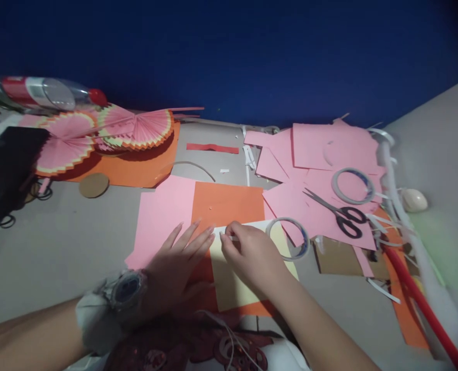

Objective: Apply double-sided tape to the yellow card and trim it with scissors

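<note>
My left hand (pixel 178 263), with a watch at the wrist, lies flat with fingers spread over an orange sheet (pixel 229 201) and a pink sheet (pixel 167 206). My right hand (pixel 252 252) is closed in a pinch at the top left of a pale yellow sheet (pixel 236 286), which lies on the orange one. What is between its fingertips is too small to make out. A white strip (pixel 260 225) runs along the yellow sheet's top edge. Just right of my right hand, a tape roll (pixel 305 247) rests partly on the yellow sheet.
Black-handled scissors (pixel 335 208) and another tape roll (pixel 371 193) lie on pink paper pieces (pixel 329 147) at the right. Pleated paper fans (pixel 136 123), a plastic bottle (pixel 39 93) and a cardboard disc (pixel 93 185) are at the left. A red strip (pixel 212 148) lies behind the sheets.
</note>
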Action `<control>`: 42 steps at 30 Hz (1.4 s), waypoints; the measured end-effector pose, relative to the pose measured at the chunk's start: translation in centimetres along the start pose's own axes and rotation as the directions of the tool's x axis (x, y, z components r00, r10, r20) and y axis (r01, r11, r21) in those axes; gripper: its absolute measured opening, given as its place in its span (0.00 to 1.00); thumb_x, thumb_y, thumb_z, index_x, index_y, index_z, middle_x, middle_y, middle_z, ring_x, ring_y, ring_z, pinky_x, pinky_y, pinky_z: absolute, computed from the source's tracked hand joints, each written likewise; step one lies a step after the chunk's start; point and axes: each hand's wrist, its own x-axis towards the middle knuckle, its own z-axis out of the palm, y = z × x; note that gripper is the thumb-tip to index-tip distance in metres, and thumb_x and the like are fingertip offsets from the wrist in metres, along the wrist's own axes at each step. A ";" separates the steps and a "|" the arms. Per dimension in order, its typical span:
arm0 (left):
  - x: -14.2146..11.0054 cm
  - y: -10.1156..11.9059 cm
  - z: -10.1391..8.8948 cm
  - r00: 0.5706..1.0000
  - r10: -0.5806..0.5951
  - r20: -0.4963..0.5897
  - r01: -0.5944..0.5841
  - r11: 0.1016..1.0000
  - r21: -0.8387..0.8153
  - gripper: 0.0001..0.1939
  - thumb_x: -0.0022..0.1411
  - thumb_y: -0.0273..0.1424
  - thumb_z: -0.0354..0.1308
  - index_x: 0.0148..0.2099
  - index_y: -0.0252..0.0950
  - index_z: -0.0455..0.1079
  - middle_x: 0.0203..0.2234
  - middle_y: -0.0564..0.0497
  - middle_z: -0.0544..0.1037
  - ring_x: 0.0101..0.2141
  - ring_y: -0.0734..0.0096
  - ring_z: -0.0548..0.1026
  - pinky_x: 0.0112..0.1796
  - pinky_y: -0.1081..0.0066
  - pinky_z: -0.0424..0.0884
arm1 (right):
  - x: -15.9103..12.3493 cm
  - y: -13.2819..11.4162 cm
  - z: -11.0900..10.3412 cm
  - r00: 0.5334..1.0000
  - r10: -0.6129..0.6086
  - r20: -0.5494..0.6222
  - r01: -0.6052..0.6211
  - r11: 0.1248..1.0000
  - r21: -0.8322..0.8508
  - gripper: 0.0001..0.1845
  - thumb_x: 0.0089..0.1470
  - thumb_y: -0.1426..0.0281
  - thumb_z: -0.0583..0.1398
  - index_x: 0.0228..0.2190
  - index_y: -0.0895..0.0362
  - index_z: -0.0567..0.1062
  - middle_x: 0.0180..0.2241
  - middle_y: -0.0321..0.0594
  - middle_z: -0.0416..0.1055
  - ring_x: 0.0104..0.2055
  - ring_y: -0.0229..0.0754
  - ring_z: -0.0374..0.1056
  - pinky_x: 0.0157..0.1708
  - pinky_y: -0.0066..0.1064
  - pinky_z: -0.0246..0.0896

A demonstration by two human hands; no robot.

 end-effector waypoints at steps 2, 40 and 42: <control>0.0 0.0 0.0 1.000 0.007 -0.002 -0.007 1.000 0.009 0.39 0.61 0.51 0.40 0.66 0.32 0.41 0.64 0.51 0.43 0.62 0.55 0.39 0.58 0.53 0.37 | 0.1 0.0 0.2 1.000 0.002 -0.012 -0.002 1.000 -0.012 0.10 0.57 0.65 0.51 0.27 0.57 0.62 0.22 0.32 0.64 0.25 0.34 0.58 0.24 0.27 0.39; 0.5 0.2 0.2 0.998 0.033 -0.045 -0.034 0.999 -0.019 0.37 0.61 0.49 0.42 0.65 0.32 0.45 0.63 0.49 0.45 0.62 0.57 0.43 0.57 0.52 0.42 | 0.5 -0.9 -3.0 0.999 -0.011 0.036 0.022 0.955 -0.296 0.11 0.52 0.74 0.49 0.21 0.59 0.64 0.18 0.40 0.62 0.22 0.39 0.53 0.26 0.32 0.36; 0.5 0.1 0.2 0.998 0.038 -0.050 -0.039 0.999 -0.014 0.37 0.60 0.49 0.44 0.64 0.31 0.46 0.63 0.48 0.46 0.61 0.55 0.45 0.56 0.51 0.45 | 0.6 -1.1 -3.6 0.998 0.015 0.055 0.001 0.956 -0.293 0.11 0.53 0.74 0.49 0.20 0.58 0.64 0.17 0.40 0.62 0.21 0.39 0.54 0.24 0.31 0.37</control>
